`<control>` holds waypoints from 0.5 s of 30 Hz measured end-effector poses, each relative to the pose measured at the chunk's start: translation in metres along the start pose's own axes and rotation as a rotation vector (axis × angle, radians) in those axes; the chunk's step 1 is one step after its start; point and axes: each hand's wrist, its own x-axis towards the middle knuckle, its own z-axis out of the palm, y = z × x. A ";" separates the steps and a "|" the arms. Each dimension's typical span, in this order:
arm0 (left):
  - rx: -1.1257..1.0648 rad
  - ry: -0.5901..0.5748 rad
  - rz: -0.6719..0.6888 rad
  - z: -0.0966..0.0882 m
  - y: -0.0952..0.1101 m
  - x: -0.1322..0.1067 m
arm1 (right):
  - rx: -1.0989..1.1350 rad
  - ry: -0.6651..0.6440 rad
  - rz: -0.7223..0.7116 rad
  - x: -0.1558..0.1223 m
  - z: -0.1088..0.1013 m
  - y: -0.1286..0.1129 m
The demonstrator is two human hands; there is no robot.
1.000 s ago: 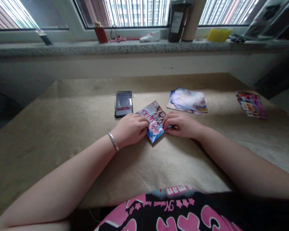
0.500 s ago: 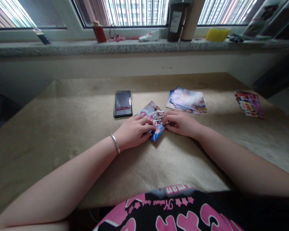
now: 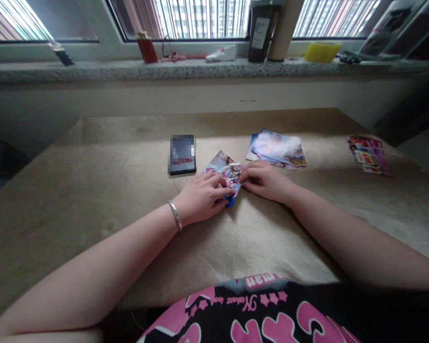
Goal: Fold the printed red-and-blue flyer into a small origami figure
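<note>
A colourful printed paper [image 3: 220,162], blue with red-and-white lettering, lies slantwise on the table in front of me. My left hand [image 3: 207,197] rests flat on its lower part with the fingers stretched across it, covering much of the print. At the paper's right edge, my right hand [image 3: 268,181] pinches it between thumb and fingertips. Just beyond that hand is a loose pile of similar bluish printed papers [image 3: 279,145]. A phone [image 3: 182,155] with a blurred screen lies to the left of the paper.
Several pink and red printed papers [image 3: 370,155] lie fanned at the table's far right. A tan cover spreads over the table [image 3: 110,190]. Along the granite windowsill [image 3: 121,71] stand a red container [image 3: 147,48], a dark labelled jar [image 3: 262,33] and a yellow object [image 3: 322,51].
The paper has shifted slightly up and left under my hands. My left hand has slid a little to the right over it; my right hand stays at the edge.
</note>
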 end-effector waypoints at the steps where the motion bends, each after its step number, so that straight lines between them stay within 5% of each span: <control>1: -0.018 0.008 0.011 0.001 0.000 0.000 | 0.004 0.011 0.009 0.000 0.000 0.000; 15: -0.087 0.006 0.064 0.006 -0.004 0.002 | -0.014 0.084 0.166 -0.002 0.005 0.002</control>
